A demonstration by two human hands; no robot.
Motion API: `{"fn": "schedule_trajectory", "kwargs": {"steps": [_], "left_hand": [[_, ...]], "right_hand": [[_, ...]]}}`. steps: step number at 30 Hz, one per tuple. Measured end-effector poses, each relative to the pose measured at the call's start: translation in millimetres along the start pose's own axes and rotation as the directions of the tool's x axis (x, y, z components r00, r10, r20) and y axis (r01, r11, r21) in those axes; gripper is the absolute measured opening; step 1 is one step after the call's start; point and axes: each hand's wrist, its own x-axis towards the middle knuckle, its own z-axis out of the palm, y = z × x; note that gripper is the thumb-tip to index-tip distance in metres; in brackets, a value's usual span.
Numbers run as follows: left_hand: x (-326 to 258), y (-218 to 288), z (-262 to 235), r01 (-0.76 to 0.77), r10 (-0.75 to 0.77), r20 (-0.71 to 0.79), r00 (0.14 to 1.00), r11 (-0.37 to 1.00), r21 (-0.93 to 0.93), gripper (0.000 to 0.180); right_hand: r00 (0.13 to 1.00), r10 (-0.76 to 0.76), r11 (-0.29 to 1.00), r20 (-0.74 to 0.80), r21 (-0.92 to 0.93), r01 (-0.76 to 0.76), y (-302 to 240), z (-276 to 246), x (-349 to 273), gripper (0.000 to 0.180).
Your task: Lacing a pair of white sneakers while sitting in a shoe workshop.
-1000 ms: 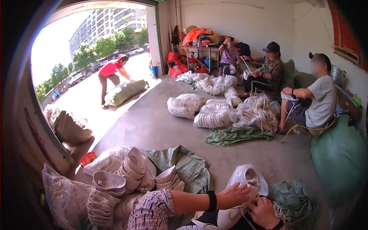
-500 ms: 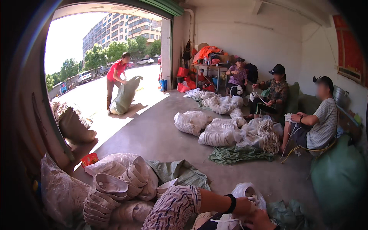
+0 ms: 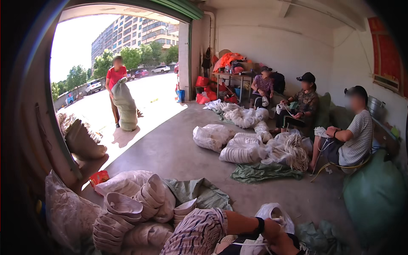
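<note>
We cannot tell whether the fingers of the left hand (image 3: pixel 271 228) are pinched or apart, since the hand's own bulk hides them; those of the right hand (image 3: pixel 286 244), close against it, are lost in shadow. Just left of both hands, low at the lap, lies a white fabric shoe upper (image 3: pixel 255 249), with a thin white cord (image 3: pixel 248 244) across it. We judge the upper light, soft, grippy rather than slippery, likelier to crumple than break; we would hold it by its rim and pinch the limp cord near its end. Beyond the hands sits a clear plastic bag (image 3: pixel 269 210); farther left, past the patterned sleeve (image 3: pixel 197 231), rises a nested stack of pale uppers (image 3: pixel 111 231).
</note>
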Motion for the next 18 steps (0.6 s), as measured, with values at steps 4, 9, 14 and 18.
{"fn": "schedule_trajectory", "kwargs": {"steps": [4,9,14,18], "left_hand": [[3,-28,17,0.034,-0.049,-0.027,0.998,0.911,-0.41,0.018],[1,-35,38,-0.153,-0.503,-0.264,0.823,0.251,-0.956,0.027],[1,-25,38,-0.199,-0.44,-0.391,0.809,0.42,-0.886,0.026],[7,-28,50,-0.232,-0.419,-0.418,0.806,0.426,-0.874,0.025]], "right_hand": [[0.965,0.057,0.998,0.257,0.025,-0.066,-1,-7,6,0.017],[0.964,0.087,0.968,0.25,0.206,-0.141,-35,-47,22,0.014],[0.984,0.005,1.0,0.178,0.024,-0.009,-29,-29,19,0.015],[0.98,0.075,0.994,0.183,-0.086,-0.06,-47,-26,18,0.015]]}}
